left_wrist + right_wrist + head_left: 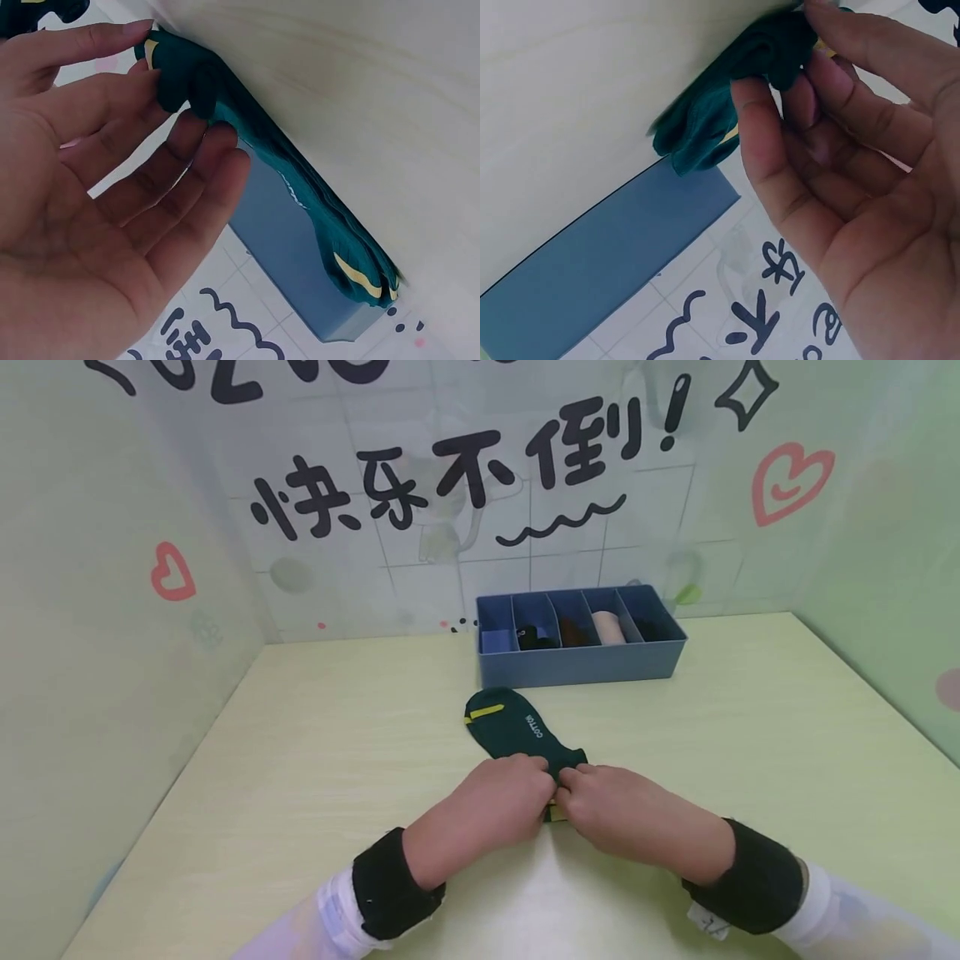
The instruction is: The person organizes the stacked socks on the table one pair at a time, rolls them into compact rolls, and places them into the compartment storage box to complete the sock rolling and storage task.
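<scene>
Dark green socks (517, 718) with yellow stripes and white "COTTON" lettering lie on the table, layered flat on each other, toes pointing away to the left. My left hand (513, 797) pinches the near end between thumb and fingers. Right beside it, my right hand (618, 814) pinches the same end from the other side. In the left wrist view, the fabric of the socks (259, 139) bunches up near the fingertips, and several layers show along the edge. The right wrist view shows the socks (705, 120) folded between thumb and index finger.
Behind the socks stands a blue divided box (581, 670). Its compartments hold a black item (534, 639), a brown item (573, 632), a pale pink roll (608, 628) and a dark item at the right. A printed curtain (450, 560) hangs behind the table.
</scene>
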`<control>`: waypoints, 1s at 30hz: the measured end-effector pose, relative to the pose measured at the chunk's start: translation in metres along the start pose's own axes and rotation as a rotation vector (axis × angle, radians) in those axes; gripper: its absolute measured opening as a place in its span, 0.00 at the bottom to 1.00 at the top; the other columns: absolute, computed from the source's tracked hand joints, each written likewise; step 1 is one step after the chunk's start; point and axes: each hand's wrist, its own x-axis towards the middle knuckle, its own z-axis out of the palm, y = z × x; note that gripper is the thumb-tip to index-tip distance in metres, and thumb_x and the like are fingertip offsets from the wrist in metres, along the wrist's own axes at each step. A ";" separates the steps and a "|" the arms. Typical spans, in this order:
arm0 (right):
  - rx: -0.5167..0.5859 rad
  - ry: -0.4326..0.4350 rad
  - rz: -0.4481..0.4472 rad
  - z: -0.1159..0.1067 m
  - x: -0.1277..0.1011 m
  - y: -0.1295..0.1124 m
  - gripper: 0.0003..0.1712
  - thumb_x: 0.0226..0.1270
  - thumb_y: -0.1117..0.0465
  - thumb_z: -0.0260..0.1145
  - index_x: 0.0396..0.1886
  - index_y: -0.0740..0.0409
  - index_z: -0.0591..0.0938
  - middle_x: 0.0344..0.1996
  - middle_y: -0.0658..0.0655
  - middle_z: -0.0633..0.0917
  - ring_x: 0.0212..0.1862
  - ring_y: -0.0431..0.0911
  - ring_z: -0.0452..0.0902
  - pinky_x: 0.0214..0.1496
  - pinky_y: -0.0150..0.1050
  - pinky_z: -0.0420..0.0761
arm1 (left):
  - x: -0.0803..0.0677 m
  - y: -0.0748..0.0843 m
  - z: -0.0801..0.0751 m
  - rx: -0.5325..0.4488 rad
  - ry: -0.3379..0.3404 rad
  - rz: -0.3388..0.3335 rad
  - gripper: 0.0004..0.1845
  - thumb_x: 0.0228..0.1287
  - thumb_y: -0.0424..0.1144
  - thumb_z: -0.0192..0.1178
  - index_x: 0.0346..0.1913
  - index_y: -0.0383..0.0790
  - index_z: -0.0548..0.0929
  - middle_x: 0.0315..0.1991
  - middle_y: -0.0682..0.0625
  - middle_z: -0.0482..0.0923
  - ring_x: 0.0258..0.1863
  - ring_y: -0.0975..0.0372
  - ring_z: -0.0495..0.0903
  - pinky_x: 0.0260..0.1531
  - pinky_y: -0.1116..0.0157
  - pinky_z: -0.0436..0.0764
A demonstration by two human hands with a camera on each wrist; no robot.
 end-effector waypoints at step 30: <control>0.697 -0.243 0.242 -0.011 -0.006 0.026 0.12 0.54 0.70 0.68 0.19 0.49 0.85 0.16 0.40 0.76 0.21 0.34 0.65 0.26 0.28 0.69 | 0.001 0.006 -0.001 -0.300 -0.133 0.067 0.15 0.65 0.30 0.58 0.20 0.46 0.72 0.17 0.57 0.58 0.17 0.67 0.60 0.19 0.73 0.58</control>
